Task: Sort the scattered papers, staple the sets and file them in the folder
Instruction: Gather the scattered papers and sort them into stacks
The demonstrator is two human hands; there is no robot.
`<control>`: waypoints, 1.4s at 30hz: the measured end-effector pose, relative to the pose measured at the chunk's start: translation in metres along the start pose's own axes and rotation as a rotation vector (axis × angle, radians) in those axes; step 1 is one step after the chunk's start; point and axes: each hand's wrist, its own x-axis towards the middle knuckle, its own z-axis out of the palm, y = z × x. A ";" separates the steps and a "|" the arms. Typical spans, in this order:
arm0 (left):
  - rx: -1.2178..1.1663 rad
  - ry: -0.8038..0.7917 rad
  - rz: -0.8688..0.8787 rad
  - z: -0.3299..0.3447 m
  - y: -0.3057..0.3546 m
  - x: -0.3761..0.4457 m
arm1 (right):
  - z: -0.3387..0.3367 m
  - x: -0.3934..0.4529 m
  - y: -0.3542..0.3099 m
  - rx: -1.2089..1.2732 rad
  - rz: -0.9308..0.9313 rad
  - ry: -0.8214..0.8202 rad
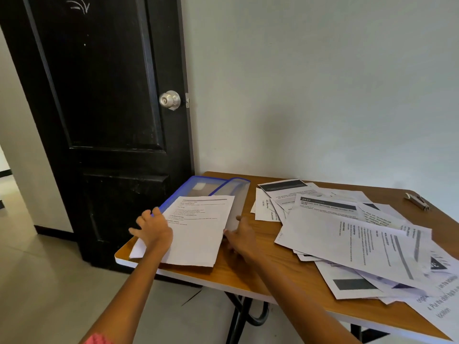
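Note:
A small stack of printed papers [198, 229] lies on a clear folder with a blue border [198, 186] at the table's left end. My left hand [152, 229] rests on the stack's left edge with fingers spread. My right hand [239, 235] touches the stack's right edge beside the folder's open flap [236, 189]; its fingertips are hidden under the paper edge. A large scatter of printed sheets [347, 234] covers the right half of the table. A metal stapler [417, 201] lies at the far right near the wall.
The wooden table [248, 274] stands in a corner against a white wall. A black door [99, 120] with a silver knob is just left of it. The table's left and front edges are close to the stack. Below is a tiled floor.

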 end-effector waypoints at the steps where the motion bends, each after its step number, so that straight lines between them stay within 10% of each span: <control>1: -0.049 0.015 0.053 0.001 0.010 -0.003 | -0.008 0.002 0.002 -0.036 -0.026 0.035; 7: -0.451 -0.013 0.313 0.016 0.092 -0.042 | -0.082 0.008 0.015 -0.299 -0.152 0.201; 12: -0.551 -0.139 0.433 0.031 0.160 -0.081 | -0.153 -0.005 0.035 -0.688 -0.100 -0.014; 38: -0.497 -0.422 0.383 0.047 0.197 -0.135 | -0.163 -0.040 0.065 -1.298 -0.558 -0.156; 42: -0.663 -0.515 0.225 0.044 0.195 -0.134 | -0.171 -0.044 0.069 -1.218 -0.594 0.217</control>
